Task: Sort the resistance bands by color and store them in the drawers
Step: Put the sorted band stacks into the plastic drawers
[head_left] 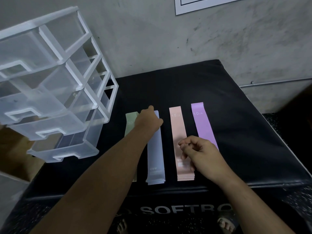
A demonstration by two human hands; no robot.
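A large black padded vinyl box point(219, 115) fills the middle of the view, set against a grey concrete wall point(168, 39). On its far left corner stands a tall translucent plastic drawer unit with a white frame point(70, 53); several of its drawers are pulled partly open toward the viewer, and they look empty.

Four stacks of flat resistance bands lie side by side on the box, running near to far, already grouped by color. From left to right: a pale green stack point(130, 122), mostly hidden by the left forearm; a pale blue-grey stack point(155, 157); a peach-pink stack point(178, 127) printed "15"; and a lilac stack point(203, 124) printed "10". The stacks are apart from one another, with black vinyl showing between them. Layered edges show at the near ends of the blue-grey and peach stacks.

The left hand point(148, 121) reaches to the far ends of the green and blue-grey stacks, palm down, resting on them; whether its fingers grip anything cannot be told. The right hand point(198, 152) hovers over the near part of the peach stack, fingers loosely curled, thumb and forefinger nearly pinched, holding nothing clearly.

Sorting appears finished, and storing seems about to begin. The next move likely calls for gathering one whole stack without fanning its thin, floppy layers, then carrying it left into an open drawer.
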